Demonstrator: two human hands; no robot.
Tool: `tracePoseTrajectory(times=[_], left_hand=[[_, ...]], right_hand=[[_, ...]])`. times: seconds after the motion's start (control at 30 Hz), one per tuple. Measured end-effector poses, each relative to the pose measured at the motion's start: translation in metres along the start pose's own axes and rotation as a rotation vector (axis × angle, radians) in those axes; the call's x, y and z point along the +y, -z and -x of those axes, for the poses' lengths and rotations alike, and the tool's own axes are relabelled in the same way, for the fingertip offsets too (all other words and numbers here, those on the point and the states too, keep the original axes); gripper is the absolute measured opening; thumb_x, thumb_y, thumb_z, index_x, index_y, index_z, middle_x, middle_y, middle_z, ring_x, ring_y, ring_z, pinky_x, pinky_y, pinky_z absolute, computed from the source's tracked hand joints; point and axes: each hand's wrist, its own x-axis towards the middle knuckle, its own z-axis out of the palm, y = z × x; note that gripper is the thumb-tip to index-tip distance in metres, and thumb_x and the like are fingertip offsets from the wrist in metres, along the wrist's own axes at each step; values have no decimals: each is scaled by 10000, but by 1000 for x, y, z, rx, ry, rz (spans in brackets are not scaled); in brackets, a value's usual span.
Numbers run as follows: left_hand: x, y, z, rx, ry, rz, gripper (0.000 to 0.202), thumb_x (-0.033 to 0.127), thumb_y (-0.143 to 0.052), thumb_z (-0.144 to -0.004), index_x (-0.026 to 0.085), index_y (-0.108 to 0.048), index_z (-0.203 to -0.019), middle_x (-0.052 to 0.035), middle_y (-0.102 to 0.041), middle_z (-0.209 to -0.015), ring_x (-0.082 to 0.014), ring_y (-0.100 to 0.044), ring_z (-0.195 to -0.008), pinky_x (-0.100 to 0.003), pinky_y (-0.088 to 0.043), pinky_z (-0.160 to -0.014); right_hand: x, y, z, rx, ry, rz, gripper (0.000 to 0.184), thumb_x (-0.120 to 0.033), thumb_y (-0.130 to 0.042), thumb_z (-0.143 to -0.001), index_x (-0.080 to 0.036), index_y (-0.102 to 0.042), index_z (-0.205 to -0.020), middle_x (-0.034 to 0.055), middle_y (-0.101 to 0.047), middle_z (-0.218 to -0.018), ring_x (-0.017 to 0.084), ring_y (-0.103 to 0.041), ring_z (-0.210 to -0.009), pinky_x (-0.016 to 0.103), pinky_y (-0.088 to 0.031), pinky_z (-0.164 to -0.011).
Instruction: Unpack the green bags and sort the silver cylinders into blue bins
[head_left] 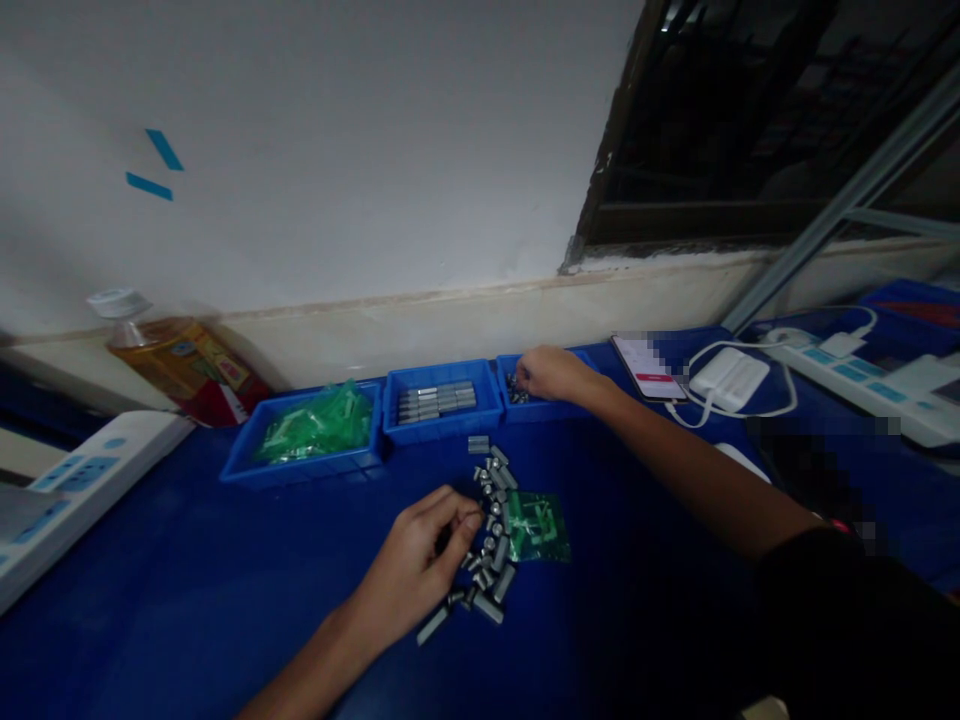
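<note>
My left hand (421,558) rests on the blue table with its fingers curled in a pinch at the edge of a pile of small grey metal cylinders (491,530). A small green plastic bag (538,525) lies right of the pile. My right hand (551,374) reaches into the right blue bin (541,408), fingers closed over small metal parts (514,390); what they hold is hidden. The middle blue bin (441,402) holds rows of grey cylinders. The left blue bin (309,440) holds green bags.
A bottle (169,358) of amber liquid lies at the back left by a white power strip (67,490). A phone (646,368), a white charger (729,378) with cable and another power strip (862,385) sit at the right.
</note>
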Motion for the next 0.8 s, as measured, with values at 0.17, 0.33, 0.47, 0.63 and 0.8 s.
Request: tracePoseTrajectory(times=[0.17,0.33,0.47,0.63,0.8], left_hand=[[-1,-1,0,-5,-14,-5,253,291,-401,-937,166,-584,-816,-18,-558,-751,-143,-537,-716,-250,-391,-656],[-1,-1,0,-3,-24,-14,245,292,-405,-937,168,-581,-821,-19,-562,-766,-144,-541,-730,-253,-398,-664],[-1,-1,0,-7,-27,-25,244,295,-402,-940,173,-571,-813,-15,-558,-769,-142,-549,-736,-255,-411,-673],[-4,-5,1,87,-51,-125,207,252,-422,-921,197,-569,-1055,-53,-546,-961,-164,-565,-855,-281,-461,-755],[-14,-8,-9,123,-95,-277,331,176,-419,-898,228,-516,-1210,-83,-474,-1144,-198,-539,-1029,-323,-459,-881]], right_hand=[[2,-6,-1,-1,36,-110,220,-84,-530,-742,-150,-713,-845,77,-715,-849,176,-641,-774,225,-418,-670],[6,-17,-4,42,48,-244,266,-28,-499,-718,-148,-694,-854,27,-710,-794,127,-625,-693,182,-407,-610],[10,-15,2,139,42,-297,214,-46,-502,-724,-147,-663,-824,27,-682,-736,128,-597,-643,197,-394,-584],[-2,-14,40,405,90,-389,143,-98,-476,-780,-167,-601,-785,26,-649,-764,141,-583,-710,229,-398,-653],[-32,-41,94,709,215,-536,151,-51,-461,-755,-176,-535,-793,28,-588,-767,154,-554,-738,262,-418,-689]])
